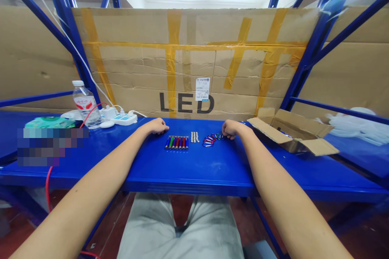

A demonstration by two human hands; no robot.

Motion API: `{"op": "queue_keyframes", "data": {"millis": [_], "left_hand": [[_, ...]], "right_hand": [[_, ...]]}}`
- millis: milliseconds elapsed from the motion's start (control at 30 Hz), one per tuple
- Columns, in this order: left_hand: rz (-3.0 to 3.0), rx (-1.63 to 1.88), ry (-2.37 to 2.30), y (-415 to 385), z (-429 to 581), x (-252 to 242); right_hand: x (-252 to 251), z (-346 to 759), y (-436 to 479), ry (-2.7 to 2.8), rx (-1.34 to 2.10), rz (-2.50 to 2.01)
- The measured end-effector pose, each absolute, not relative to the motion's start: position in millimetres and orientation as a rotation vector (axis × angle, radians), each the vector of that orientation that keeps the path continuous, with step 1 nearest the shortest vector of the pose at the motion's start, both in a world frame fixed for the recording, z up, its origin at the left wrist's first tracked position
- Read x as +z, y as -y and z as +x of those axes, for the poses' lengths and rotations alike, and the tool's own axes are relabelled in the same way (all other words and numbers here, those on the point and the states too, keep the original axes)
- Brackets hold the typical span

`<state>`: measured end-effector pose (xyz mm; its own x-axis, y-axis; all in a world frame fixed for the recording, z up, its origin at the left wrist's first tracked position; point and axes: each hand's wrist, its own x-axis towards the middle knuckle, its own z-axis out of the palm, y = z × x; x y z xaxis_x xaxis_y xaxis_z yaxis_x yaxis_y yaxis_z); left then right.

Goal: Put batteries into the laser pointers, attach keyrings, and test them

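Both my arms stretch out over a blue metal table (pixel 194 170). My left hand (pixel 158 126) rests on the table as a closed fist, just behind and left of a row of several small coloured flashlights (pixel 176 143). My right hand (pixel 230 128) is also curled into a fist, resting beside a pile of coloured carabiner clips (pixel 210 139). Whether its fingers touch a clip I cannot tell. Between the two groups lies a small cluster of silver button cells (pixel 195 136).
An open cardboard box (pixel 293 131) sits to the right. At the left stand a water bottle (pixel 86 105), a white power strip (pixel 123 118) with a red cable, and a green packet (pixel 50 122). A taped cardboard wall marked LED (pixel 187 103) closes the back.
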<state>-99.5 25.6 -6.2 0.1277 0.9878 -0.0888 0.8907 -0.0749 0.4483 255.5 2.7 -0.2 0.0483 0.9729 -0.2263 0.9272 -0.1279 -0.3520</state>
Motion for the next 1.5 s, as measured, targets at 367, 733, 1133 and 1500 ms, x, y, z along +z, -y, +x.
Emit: {"op": "queue_keyframes", "data": {"millis": [367,733,1133,1500], "left_hand": [[2.063,0.289,-1.818,-27.4,-100.6,-6.7],[2.297,0.489,-2.112,-44.4,-114.0,-29.2],[2.408,0.341,-1.990,-50.9,-109.9,-37.3],[2.406,0.345,-1.930,-54.8,-109.7,-38.8]], "right_hand": [[-2.3,255.7,-6.9,2.039,0.677,-2.102],[-28.9,296.2,-34.3,1.799,0.487,-2.124],[-37.6,300.9,-37.9,1.819,0.463,-2.014],[-26.4,291.3,-25.4,1.795,0.562,-2.022]]}}
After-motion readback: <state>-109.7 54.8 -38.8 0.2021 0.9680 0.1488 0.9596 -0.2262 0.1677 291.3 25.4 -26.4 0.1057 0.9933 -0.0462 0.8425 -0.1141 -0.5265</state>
